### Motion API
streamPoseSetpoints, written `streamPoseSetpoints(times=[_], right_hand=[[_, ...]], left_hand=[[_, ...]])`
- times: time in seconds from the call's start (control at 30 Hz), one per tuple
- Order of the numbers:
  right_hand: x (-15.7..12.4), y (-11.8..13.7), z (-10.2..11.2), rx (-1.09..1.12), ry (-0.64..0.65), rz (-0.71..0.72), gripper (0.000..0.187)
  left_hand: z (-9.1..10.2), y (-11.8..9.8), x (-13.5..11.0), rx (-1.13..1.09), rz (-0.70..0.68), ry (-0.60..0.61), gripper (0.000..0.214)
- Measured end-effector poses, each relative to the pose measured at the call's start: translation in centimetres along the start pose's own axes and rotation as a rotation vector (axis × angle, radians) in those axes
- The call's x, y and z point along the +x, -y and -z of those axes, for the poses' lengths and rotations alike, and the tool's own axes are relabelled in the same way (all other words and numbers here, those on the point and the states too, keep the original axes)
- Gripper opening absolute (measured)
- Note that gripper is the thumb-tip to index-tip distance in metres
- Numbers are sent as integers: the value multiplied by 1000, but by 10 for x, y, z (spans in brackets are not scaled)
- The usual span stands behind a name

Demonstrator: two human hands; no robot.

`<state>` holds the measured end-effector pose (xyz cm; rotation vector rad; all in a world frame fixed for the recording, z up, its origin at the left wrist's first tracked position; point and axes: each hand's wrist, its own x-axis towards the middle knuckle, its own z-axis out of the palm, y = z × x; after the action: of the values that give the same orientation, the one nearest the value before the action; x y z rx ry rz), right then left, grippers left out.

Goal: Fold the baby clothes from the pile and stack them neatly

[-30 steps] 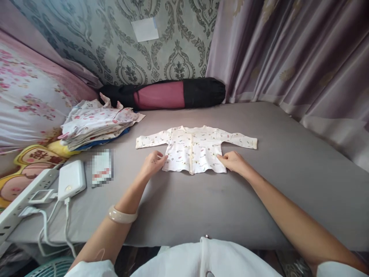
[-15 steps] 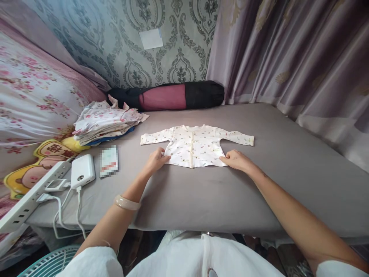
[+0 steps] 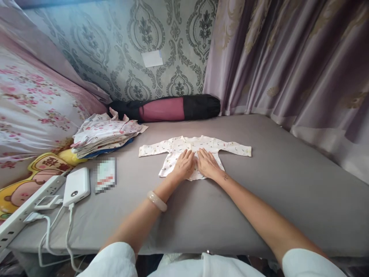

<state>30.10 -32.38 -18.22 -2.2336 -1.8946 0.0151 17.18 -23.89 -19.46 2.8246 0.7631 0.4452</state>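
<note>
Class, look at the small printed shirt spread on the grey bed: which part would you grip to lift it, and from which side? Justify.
Probably the two shoulders, pinched from above at the far edge. The shirt lies flat, front up, sleeves spread straight out sideways, so it would hang evenly there. The left hand and right hand press flat on its middle.

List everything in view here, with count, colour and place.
shirt: one, white printed, spread flat mid-bed
clothes pile: one, white and pink, back left of bed
bag: one, black and maroon, against wall
power bank: one, white, left bed edge
power strip: one, white, far left
bed: one, grey sheet, centre
curtain: one, mauve, right
bangle: one, pale, left wrist
left hand: one, bare, flat on shirt
right hand: one, bare, flat on shirt, beside left
</note>
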Motion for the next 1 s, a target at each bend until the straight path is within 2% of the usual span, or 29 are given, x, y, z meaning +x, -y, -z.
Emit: streamPoseSetpoints(times=[0.1, 0.27, 0.43, 0.7, 0.83, 1.0], right_hand=[[-5, -3, -14, 3, 60, -50, 57], [-7, -7, -16, -5, 93, -69, 59], [23, -14, -19, -1, 97, -157, 61], [91, -35, -23, -17, 56, -340, 62], [100, -32, -26, -23, 41, -369, 64], [103, -31, -33, -24, 25, -283, 63]], left_hand=[[-13, -3, -4, 36, 91, 76, 48], [-9, -6, -14, 118, 75, 111, 53], [-3, -10, -14, 139, 40, 176, 56], [-2, -11, -15, 142, 31, 174, 56], [-6, -10, -16, 136, 66, 107, 61], [-13, -8, -16, 122, 71, 102, 67]])
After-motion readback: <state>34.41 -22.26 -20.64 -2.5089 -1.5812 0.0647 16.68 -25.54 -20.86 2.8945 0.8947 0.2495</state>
